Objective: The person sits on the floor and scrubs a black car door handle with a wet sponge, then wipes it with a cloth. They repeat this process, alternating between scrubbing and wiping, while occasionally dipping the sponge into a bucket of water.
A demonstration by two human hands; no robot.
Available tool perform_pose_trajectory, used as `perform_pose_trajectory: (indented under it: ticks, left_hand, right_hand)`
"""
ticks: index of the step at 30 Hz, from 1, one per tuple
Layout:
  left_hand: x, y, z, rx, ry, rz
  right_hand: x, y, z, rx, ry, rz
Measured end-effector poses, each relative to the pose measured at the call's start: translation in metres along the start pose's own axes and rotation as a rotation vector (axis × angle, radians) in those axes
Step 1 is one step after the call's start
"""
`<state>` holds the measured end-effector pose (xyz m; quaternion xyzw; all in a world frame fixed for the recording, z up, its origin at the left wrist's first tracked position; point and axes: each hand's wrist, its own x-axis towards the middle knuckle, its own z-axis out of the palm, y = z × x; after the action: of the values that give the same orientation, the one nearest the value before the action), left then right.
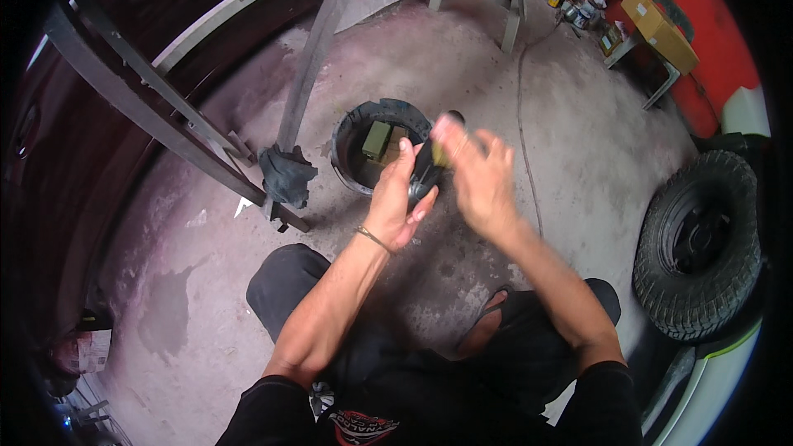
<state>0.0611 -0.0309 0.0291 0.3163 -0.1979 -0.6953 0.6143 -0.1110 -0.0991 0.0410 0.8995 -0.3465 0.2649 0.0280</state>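
Note:
My left hand (395,205) is closed around a smooth black part (424,172) with a rounded grey lower end; its exact kind I cannot tell. My right hand (479,177), smeared by motion, presses a small yellowish pad (440,154) against that part's upper right side. Its fingers partly cover the pad. Just beyond both hands stands a round black tub (344,134) with a rough, uneven rim. Inside it lies a green block (377,139) beside something brownish. My left hand and the black part hide the tub's right side.
A metal frame leg (318,54) with a dark cloth (287,175) at its foot stands left of the tub. A thin cable (526,149) crosses the stained concrete floor. To the right is a spare tyre (702,248). A cardboard box (658,30) sits on a low stand at far right.

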Motion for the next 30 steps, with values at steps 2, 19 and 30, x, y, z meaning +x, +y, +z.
perform_pose_trajectory:
  ticks: [2, 19, 30]
  left_hand:
    - [-0.006, 0.006, 0.009, 0.085, 0.004, -0.012]
    - [-0.009, 0.004, -0.004, -0.095, -0.022, -0.023]
    - [-0.011, 0.012, 0.008, -0.231, -0.038, -0.123]
  right_hand:
    - [0.015, 0.005, -0.007, 0.077, 0.053, 0.051]
    - [0.023, 0.013, -0.016, 0.078, 0.117, 0.037]
    - [0.007, -0.007, -0.022, 0.119, 0.087, -0.035]
